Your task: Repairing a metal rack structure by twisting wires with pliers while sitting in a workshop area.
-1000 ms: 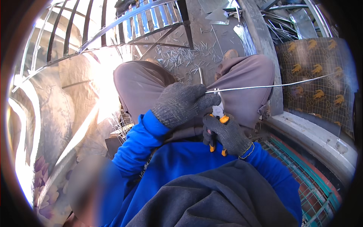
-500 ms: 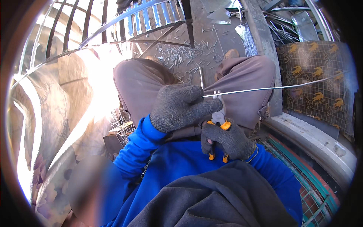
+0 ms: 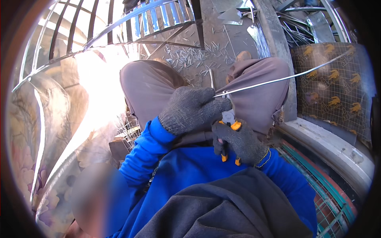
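My left hand, in a dark grey knitted glove, pinches one end of a thin silvery metal strip. From the fingers the strip runs out to the right and curves slightly upward. My right hand, gloved alike, is wrapped round pliers with yellow-and-black handles. Their grey head points away from me, its tips at the strip just right of my left fingertips. The left fingers partly hide the jaws, so I cannot tell whether they grip the strip. A short metal rod stands out beyond my left hand.
Short cut metal pieces litter the floor past my knees. A dark metal frame with bars stands at the far left. Patterned board and scrap strips lie right. A green wire grid is beside my right arm.
The strip's far end has swung upward, so it slants more steeply. The pliers' jaws have shifted slightly left, more hidden behind my left fingers. Both hands keep their grip.
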`<state>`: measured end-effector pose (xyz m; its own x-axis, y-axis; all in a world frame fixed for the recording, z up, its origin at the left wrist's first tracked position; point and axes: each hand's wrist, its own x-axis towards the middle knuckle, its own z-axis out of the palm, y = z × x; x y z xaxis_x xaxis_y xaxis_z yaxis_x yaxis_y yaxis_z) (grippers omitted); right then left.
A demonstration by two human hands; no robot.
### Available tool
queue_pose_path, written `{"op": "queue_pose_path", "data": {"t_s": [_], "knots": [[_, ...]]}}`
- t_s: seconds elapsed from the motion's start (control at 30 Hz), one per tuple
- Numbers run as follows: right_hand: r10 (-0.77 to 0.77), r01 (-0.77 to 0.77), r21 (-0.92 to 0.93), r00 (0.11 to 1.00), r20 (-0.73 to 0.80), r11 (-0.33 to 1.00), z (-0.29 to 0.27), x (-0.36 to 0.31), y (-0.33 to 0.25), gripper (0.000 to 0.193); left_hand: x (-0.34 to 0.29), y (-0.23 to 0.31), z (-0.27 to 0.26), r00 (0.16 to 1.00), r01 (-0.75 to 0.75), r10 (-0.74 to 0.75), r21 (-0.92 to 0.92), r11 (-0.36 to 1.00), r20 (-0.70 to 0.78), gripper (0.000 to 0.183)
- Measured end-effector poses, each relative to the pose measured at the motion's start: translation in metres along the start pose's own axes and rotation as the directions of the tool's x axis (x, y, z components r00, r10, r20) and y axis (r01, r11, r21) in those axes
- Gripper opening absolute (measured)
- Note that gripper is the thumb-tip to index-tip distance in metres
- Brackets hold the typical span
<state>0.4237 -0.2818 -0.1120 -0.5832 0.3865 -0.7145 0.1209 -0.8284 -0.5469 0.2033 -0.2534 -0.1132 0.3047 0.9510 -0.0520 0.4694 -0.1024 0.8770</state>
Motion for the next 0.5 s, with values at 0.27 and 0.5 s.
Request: {"op": "queue_pose_path", "data": {"t_s": [0.27,0.5], "knots": [[-0.460,0.329,-0.895,0.772,0.438,-0.300,-0.016,0.032,0.042,0.030,0.018,0.040,-0.006,0.999,-0.016,0.008,0.155,0.988,0.048,0.038],[-0.055,-0.014,-0.296,0.973,-0.223,0.955,0.004,0.011,-0.021,0.026,0.009,0.014,-0.050,0.944,0.317,-0.329,-0.372,0.872,0.033,0.027]]}}
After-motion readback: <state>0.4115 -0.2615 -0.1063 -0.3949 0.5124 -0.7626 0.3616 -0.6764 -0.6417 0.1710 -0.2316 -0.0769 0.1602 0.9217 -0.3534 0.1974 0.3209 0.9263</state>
